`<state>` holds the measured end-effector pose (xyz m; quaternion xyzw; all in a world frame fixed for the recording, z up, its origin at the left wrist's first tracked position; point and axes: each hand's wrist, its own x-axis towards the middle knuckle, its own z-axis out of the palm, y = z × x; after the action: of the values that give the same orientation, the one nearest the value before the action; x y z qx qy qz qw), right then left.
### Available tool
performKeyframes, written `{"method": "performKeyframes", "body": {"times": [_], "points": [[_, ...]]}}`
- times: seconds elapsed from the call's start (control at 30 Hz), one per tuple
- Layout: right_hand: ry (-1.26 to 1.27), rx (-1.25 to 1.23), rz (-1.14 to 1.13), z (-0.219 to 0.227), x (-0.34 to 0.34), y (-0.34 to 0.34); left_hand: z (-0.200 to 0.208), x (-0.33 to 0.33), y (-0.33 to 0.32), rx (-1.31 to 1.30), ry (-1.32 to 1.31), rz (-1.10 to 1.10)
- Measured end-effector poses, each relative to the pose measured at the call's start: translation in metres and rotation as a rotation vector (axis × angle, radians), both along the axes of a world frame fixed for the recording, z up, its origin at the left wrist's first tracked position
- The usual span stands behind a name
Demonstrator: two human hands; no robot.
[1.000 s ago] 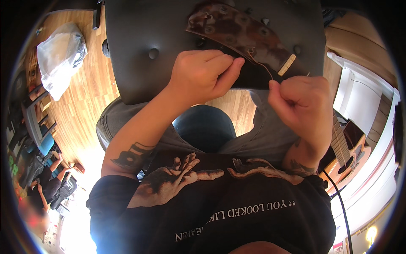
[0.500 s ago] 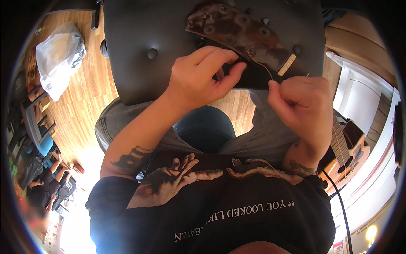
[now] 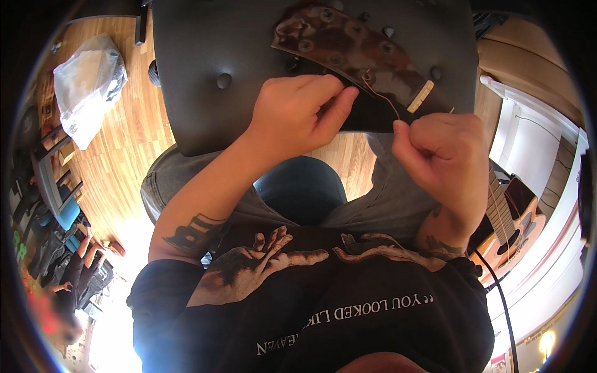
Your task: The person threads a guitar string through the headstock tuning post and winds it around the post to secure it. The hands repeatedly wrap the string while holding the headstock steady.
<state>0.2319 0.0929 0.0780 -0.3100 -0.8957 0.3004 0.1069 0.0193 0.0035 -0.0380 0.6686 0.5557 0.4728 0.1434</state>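
Observation:
A glossy brown guitar headstock [image 3: 348,43] with round metal string posts lies on a black padded surface. A pale nut [image 3: 420,96] crosses its neck end. From a post on the near side runs a thin copper-coloured guitar string [image 3: 387,97], loosely curved. My right hand [image 3: 444,155] is closed in a fist, thumb pressed against the forefinger, gripping that string beside the nut. At the headstock's near edge my left hand [image 3: 298,115] pinches a tuning peg with thumb and forefinger; the fingers mostly hide it. Another tuner button [image 3: 292,63] sticks out farther left.
The black padded seat [image 3: 205,118] with buttons bears the headstock, above my knees. An acoustic guitar [image 3: 507,230] leans at the right near a white shelf-like panel. A clear plastic bag [image 3: 90,87] lies on the wooden floor at left. Another person [image 3: 78,267] sits at far left.
My left thumb and forefinger have come together at the headstock's edge, where they were apart. The right hand stays nearly still, with the string bent slightly differently.

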Motion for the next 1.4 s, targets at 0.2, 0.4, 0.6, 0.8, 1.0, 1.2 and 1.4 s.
{"method": "performKeyframes", "body": {"times": [0.2,0.4,0.6,0.8,1.0,1.2,1.4], "points": [[0.003,-0.013,-0.007,0.000,0.000,0.000,0.007,0.005,-0.001,-0.046,-0.028,0.133],[0.001,0.004,-0.005,-0.002,0.001,0.000,0.004,0.003,-0.002,-0.050,-0.070,0.041],[-0.012,-0.011,-0.013,0.000,0.000,0.000,0.002,0.003,0.000,-0.037,-0.081,0.083],[-0.028,0.004,0.012,0.001,-0.001,0.002,0.001,0.004,-0.002,0.048,-0.133,0.047],[-0.005,-0.019,0.002,0.001,-0.001,0.001,-0.004,0.002,0.004,0.129,-0.044,0.103],[-0.020,-0.015,0.004,0.000,0.001,0.001,-0.001,0.009,0.000,0.159,-0.056,0.045],[-0.012,-0.018,0.001,0.000,0.002,0.000,-0.002,0.008,0.001,0.113,-0.049,0.094]]}}
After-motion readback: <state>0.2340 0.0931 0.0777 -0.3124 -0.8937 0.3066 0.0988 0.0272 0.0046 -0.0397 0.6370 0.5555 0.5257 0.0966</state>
